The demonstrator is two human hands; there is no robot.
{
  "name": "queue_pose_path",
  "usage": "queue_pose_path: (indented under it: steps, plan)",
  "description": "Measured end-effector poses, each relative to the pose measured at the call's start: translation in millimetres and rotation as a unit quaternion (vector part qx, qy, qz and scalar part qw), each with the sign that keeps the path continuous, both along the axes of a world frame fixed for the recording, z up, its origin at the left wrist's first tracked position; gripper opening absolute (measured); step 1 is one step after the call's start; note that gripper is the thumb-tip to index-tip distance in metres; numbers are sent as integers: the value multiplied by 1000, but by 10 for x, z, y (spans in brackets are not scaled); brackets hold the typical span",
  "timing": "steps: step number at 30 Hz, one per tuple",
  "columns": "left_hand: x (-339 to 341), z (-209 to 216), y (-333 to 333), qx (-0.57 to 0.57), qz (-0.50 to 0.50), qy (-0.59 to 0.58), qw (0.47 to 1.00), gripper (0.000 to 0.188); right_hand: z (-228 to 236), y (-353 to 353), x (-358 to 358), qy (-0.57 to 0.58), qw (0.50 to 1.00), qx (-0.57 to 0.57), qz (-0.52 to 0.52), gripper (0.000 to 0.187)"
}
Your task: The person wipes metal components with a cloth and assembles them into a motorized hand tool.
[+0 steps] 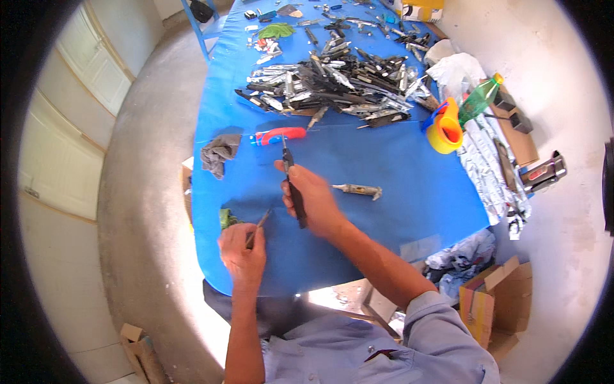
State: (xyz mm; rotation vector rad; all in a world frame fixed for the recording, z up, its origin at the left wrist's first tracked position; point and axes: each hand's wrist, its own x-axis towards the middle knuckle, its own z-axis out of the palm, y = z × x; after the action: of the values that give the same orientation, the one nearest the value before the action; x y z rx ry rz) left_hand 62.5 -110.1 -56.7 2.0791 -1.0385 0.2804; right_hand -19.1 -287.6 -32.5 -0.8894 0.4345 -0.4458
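Observation:
My right hand is closed round a long black tool, held nearly upright with a thin tip pointing away from me; its exact kind is not clear. My left hand pinches a slim pointed rod, whose tip slants up and to the right. The two hands are apart. Just beyond the left hand lies a green cloth. A silvery slim part with a thin tip rests right of my right hand. Farther off are a red and blue handheld item and a crumpled grey cloth.
A heap of black and silver slim parts covers the far blue table. Along the right edge stand orange and yellow tape rolls, a green bottle and foil sheets. An open cardboard box sits below at right.

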Motion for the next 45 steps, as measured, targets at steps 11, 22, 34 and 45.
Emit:
queue_pose_path:
  steps: [11, 22, 34, 45]
  plan:
    - [-62, -1, 62, -1, -5, -37, 999, 27, -158, 388, -1321, 239, 933, -196, -183, 45]
    - [-32, 33, 133, -26, -2, -47, 999, 19, 96, 444, -1922, 126, 936, -174, -280, 45]
    - [-29, -47, 139, -6, -1, -33, 999, 18, -17, 63, -1878, 160, 922, -144, -323, 25]
    - [11, -47, 136, -16, 1, -22, 1000, 14, -201, -84, -1626, 176, 923, -157, -303, 26]
